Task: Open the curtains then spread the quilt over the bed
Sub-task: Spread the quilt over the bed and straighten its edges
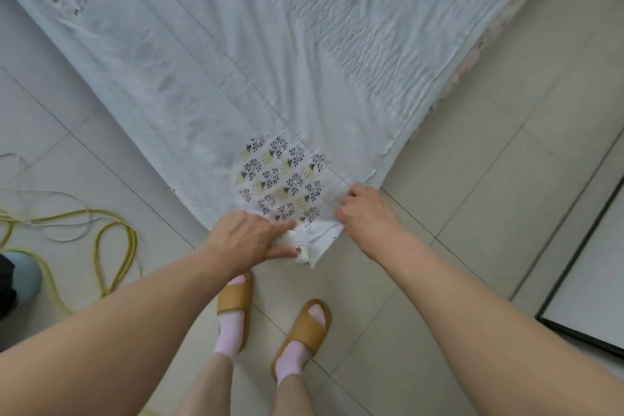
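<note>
Currently the quilt [270, 54] lies over the bed, its corner pinched by the left hand [248, 238] and right hand [366, 211]. Corner is best drawn taut, evenly, wrinkles smoothed outward.

Bare forearms, pink socks [229, 324], tan slide sandals [305, 326]

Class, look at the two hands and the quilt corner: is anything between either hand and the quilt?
Nothing visible. The left hand already grips the quilt at its corner, and the right hand grips the edge beside it. The yellow cord lies on the floor, off to the left.
</note>
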